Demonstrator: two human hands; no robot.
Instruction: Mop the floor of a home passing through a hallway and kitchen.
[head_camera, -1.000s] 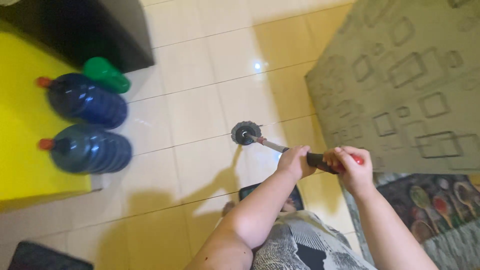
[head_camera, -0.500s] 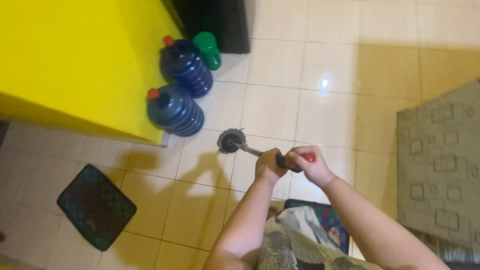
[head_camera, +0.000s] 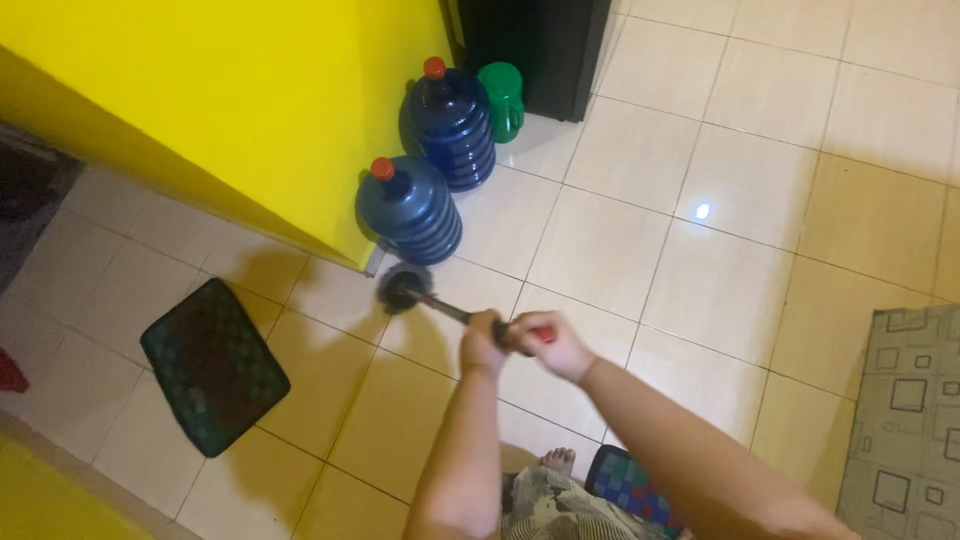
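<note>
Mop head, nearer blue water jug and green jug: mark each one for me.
mop head (head_camera: 402, 289), head view, on its dark round centre.
nearer blue water jug (head_camera: 415, 212), head view, on its ribbed body.
green jug (head_camera: 500, 100), head view, on its side wall.

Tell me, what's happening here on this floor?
A person grips a long-handled mop with both hands, the left hand lower on the shaft and the right hand at the red end. Its round head sits on the tiled floor beside the nearer of two blue water jugs, close to a yellow wall.
</note>
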